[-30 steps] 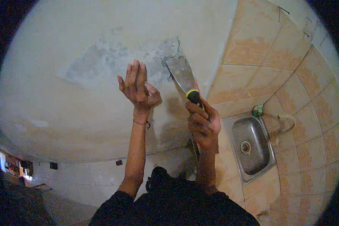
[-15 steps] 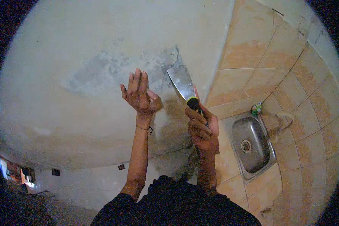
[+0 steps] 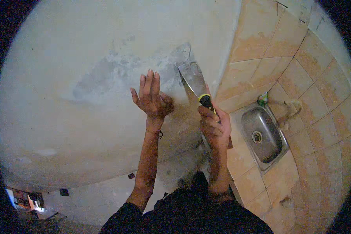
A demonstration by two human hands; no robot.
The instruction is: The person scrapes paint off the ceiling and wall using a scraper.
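My right hand (image 3: 215, 126) is wrapped round the dark, yellow-ringed handle of a putty knife (image 3: 193, 78). Its broad metal blade points up and to the left, at the right end of a grey, scraped patch (image 3: 107, 74) on the pale wall (image 3: 74, 128). Whether the blade edge presses on the wall, I cannot tell. Left of the knife, my left hand (image 3: 152, 97) holds nothing; its fingers stretch upward, slightly apart, near the lower edge of the patch. A thin dark bracelet (image 3: 154, 132) circles that wrist.
To the right, a steel sink (image 3: 267, 136) is set in a tan tiled counter (image 3: 245, 177), with a small green item (image 3: 263, 98) at its far corner. Tan tiles (image 3: 319, 117) cover the wall beyond. Two small dark squares sit low at the left.
The view has shifted and tilted slightly. Against the patch, the putty knife and both hands have moved only a little; my grip on the handle is the same.
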